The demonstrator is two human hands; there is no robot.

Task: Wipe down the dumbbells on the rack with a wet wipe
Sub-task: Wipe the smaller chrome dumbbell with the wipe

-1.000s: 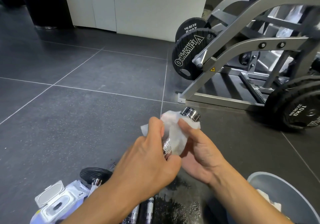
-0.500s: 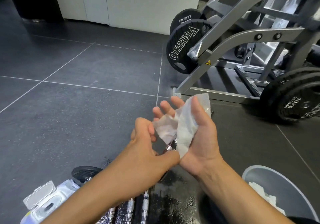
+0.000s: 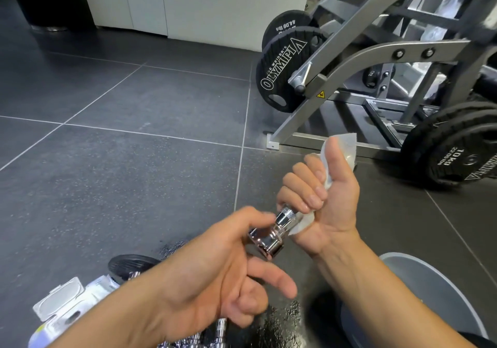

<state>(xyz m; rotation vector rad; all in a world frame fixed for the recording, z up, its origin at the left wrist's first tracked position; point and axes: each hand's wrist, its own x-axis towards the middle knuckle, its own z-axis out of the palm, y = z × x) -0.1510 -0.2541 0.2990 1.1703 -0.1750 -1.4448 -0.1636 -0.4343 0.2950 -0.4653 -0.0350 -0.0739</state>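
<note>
A small chrome dumbbell (image 3: 270,236) is held in the air between my hands. My right hand (image 3: 321,199) grips its handle through a white wet wipe (image 3: 341,150), fingers curled round it, with the wipe's loose end sticking up past my thumb. My left hand (image 3: 228,267) pinches the shiny near head of the dumbbell with the thumb and upper fingers, while the lower fingers hang free. The far head is hidden inside my right fist.
An open wet-wipe pack (image 3: 67,304) lies at the lower left beside a black weight plate (image 3: 129,265) and several chrome bars (image 3: 212,334). A grey bin (image 3: 435,291) stands at the lower right. A grey machine frame (image 3: 349,59) with black plates (image 3: 282,73) stands behind.
My right hand, open under the wipe half a second ago, has closed round the handle. The dumbbell's near head has come out of the wipe into my left hand's pinch.
</note>
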